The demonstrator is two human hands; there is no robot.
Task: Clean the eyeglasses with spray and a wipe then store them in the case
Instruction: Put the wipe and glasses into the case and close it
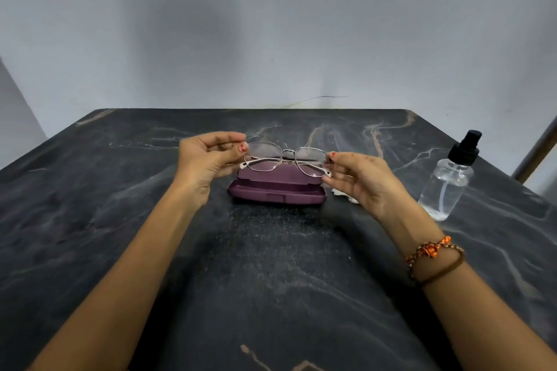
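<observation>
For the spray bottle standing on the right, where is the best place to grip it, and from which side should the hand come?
Grip the spray bottle around its clear round body, below the black pump head. It stands upright, apart from the case. The right hand is nearest, so probably approach sideways from the left, leaving the nozzle free for a finger.

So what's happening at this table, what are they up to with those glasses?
A person holds a pair of eyeglasses with both hands, the left hand and the right hand each pinching one end of the frame, temples folded. The glasses hover just above an open purple case. A clear spray bottle stands to the right, and a bit of white wipe peeks out behind the right hand.
</observation>
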